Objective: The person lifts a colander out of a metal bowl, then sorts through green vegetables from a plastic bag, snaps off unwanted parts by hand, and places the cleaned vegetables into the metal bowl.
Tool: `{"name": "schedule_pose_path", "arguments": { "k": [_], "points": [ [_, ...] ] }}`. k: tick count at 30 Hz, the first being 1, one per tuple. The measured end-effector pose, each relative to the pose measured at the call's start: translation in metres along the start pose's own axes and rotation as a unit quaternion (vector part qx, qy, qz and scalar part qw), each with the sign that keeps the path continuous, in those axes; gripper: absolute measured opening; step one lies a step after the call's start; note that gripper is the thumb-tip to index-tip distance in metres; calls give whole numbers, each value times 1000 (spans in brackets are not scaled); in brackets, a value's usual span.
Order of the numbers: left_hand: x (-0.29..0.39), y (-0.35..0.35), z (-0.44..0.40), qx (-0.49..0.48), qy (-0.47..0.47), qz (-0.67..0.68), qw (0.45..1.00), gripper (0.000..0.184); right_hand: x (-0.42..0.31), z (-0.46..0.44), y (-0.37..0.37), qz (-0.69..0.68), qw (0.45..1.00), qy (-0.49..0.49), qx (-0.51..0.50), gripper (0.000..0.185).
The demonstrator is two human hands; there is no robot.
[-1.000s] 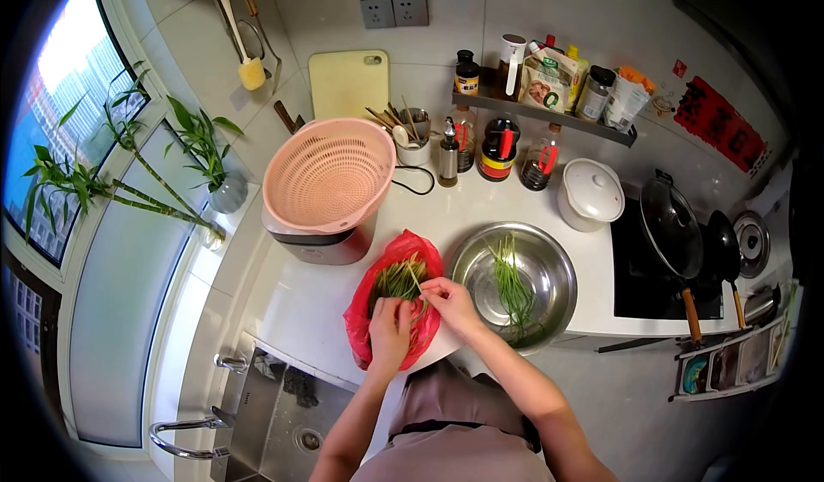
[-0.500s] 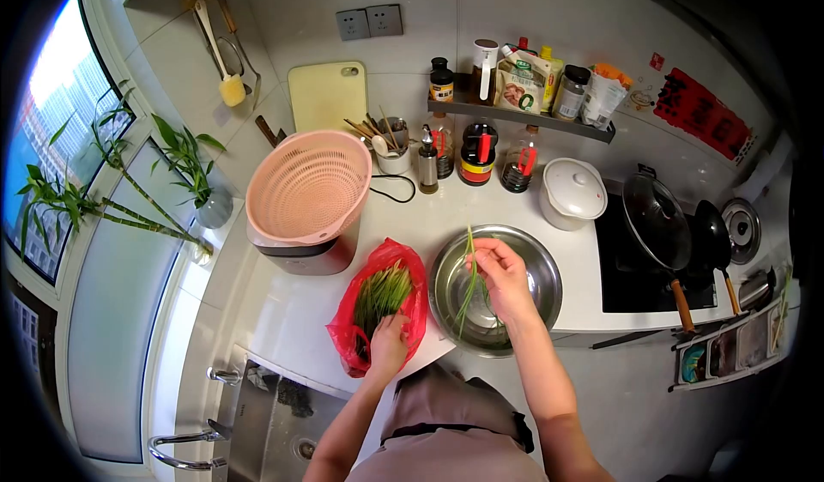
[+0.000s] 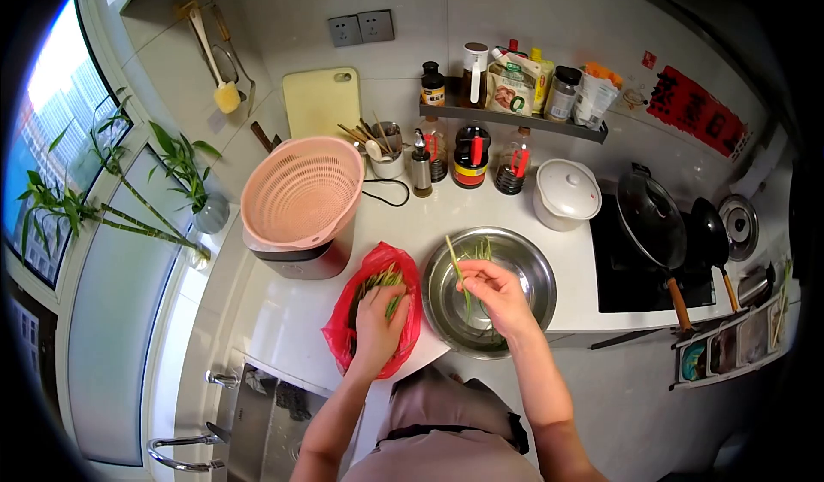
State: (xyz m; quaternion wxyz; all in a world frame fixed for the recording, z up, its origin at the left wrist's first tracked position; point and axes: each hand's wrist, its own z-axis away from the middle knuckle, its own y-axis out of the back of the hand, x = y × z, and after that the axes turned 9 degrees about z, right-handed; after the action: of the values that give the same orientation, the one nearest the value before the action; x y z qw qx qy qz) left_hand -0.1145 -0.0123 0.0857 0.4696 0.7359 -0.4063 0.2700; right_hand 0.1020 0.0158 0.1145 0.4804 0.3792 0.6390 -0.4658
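Observation:
A red plastic bag lies open on the counter with long green stalks inside. My left hand reaches into it, fingers curled over the stalks; whether they grip any is hard to see. To the right, my right hand pinches a few thin green stalks between thumb and fingers, over the left part of a steel bowl. More green stalks lie in the bowl, partly hidden behind my right hand.
A pink colander rests on a dark appliance at the back left. Bottles and a white lidded pot stand behind the bowl. The stove with pans is at the right, the sink at the lower left.
My right hand went from the bag to the bowl with stalks pinched in it. My left hand has moved further up over the stalks in the bag. The view has shifted slightly.

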Motion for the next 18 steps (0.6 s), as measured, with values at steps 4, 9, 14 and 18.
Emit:
{"name": "schedule_pose_path", "arguments": {
  "k": [4, 9, 14, 18],
  "points": [
    [43, 3, -30, 30, -17, 160, 987, 15, 2, -1, -11, 7, 999, 3, -41, 24],
    [38, -12, -36, -25, 80, 320, 944, 13, 9, 0, -12, 7, 999, -7, -47, 16],
    [37, -18, -31, -32, 142, 409, 901, 10, 5, 7, -20, 312, 943, 95, 67, 23],
    [45, -20, -29, -6, 161, 428, 889, 9, 4, 10, -36, 424, 878, 190, 115, 25]
  ]
}}
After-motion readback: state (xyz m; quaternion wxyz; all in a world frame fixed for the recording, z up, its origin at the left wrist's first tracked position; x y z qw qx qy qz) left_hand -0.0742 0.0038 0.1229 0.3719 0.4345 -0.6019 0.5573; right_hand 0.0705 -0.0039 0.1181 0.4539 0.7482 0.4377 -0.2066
